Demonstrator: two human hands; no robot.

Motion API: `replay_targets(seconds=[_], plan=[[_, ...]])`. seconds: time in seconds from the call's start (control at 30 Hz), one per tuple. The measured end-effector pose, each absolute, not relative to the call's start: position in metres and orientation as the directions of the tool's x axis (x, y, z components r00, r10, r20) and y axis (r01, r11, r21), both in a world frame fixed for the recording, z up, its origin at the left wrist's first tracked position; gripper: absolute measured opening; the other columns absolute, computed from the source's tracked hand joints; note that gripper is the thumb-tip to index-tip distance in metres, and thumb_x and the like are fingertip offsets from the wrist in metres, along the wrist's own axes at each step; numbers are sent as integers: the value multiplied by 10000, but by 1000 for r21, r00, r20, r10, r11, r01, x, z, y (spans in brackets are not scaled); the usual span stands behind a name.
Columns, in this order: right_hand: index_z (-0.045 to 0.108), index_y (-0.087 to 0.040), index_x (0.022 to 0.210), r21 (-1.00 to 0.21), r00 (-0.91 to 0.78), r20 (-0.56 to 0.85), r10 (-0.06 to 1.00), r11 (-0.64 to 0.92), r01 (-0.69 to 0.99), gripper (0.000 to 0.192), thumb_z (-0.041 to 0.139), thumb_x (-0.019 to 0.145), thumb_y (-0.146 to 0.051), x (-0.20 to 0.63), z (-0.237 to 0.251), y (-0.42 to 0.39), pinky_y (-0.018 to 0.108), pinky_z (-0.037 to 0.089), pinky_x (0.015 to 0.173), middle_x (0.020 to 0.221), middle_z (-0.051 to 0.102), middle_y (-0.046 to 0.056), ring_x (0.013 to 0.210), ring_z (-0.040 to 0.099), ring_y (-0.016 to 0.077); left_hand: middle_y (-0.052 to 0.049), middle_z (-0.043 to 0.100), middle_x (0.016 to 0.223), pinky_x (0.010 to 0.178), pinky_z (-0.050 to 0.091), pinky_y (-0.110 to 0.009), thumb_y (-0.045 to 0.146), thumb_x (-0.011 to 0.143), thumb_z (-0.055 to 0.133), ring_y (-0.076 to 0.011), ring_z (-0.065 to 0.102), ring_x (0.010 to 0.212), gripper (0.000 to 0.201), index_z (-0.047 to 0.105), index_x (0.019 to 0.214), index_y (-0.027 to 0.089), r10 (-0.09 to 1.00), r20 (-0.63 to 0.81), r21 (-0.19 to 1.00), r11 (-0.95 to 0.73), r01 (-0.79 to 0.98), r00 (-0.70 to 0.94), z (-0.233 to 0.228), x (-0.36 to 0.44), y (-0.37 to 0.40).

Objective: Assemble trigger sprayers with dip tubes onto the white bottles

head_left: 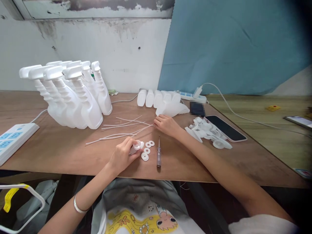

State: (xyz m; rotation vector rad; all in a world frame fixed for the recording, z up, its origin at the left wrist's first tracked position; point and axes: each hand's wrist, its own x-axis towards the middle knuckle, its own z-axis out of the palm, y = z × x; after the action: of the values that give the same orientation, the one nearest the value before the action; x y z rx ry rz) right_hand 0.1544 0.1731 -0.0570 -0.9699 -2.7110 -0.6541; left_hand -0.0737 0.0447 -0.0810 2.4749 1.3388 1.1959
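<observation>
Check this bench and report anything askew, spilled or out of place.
Nothing is spilled or broken. The thin white tubes lie scattered and crossing by the right hand, and one empty bottle lies tipped beside the neat row.

A brown wooden bench [60, 152] stands against a stained white wall [97, 48] at the far left; blue sheeting [231, 45] hangs far right.

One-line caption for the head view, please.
Left hand holds a white spray-trigger head beside white washers; right hand reaches the thin tubes.
</observation>
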Motion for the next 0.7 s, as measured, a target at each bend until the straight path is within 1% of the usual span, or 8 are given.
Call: replay_targets(seconds=[0.07,0.13,0.23,0.3,0.37,0.43,0.57,0.7], plan=[[561,-123,807,213,-716,408,567,704,678,140,459,901,-139,159,-56,174,284,413,681,822,582,86,775,532,194,-6,594,788,577,448,-200,321,807,599,-114,574,642,210,451,831,174,751,608,448,-593,669,258,-83,-74,44],[543,-145,852,-89,-583,554,594,738,668,113,456,906,-192,158,-55,171,273,440,680,835,585,65,740,550,167,6,597,761,579,453,-191,319,793,619,-108,584,638,223,457,848,176,744,622,454,-595,663,242,-84,-74,43],[525,-169,880,-608,-301,618,727,684,403,158,546,859,-325,145,-52,156,277,475,674,821,586,36,706,562,147,-8,599,783,614,458,-190,279,816,591,-113,590,694,151,485,835,174,694,649,384,-651,654,310,-84,-73,42],[517,-171,867,-820,-241,519,820,558,130,252,618,803,-393,132,-48,141,268,491,650,799,572,24,695,565,139,-21,605,810,632,458,-188,261,830,572,-112,590,710,119,500,812,168,662,666,346,-683,643,345,-83,-73,42],[506,-169,833,-901,-288,430,855,427,-79,305,682,751,-405,119,-45,125,257,497,636,766,558,11,672,566,129,-24,611,816,630,457,-180,263,831,574,-107,592,704,123,509,800,164,654,673,345,-692,634,346,-82,-73,42],[505,-165,826,-920,-360,391,847,350,-176,292,690,755,-380,110,-45,112,247,492,638,749,558,10,666,564,121,-22,614,819,628,457,-172,261,830,578,-102,594,703,127,512,791,161,650,678,349,-696,627,343,-82,-74,42],[512,-168,828,-920,-418,386,823,308,-243,259,680,775,-356,101,-50,97,250,481,669,770,551,11,698,555,118,-18,614,865,625,454,-169,232,836,568,-100,598,722,98,518,791,162,632,675,319,-715,622,380,-81,-75,42],[510,-172,812,-926,-419,372,829,301,-227,280,691,757,-379,99,-54,91,233,463,610,752,529,7,671,533,115,-25,613,850,648,472,-193,249,840,556,-113,600,719,103,502,816,164,664,640,352,-701,621,387,-81,-75,42]])
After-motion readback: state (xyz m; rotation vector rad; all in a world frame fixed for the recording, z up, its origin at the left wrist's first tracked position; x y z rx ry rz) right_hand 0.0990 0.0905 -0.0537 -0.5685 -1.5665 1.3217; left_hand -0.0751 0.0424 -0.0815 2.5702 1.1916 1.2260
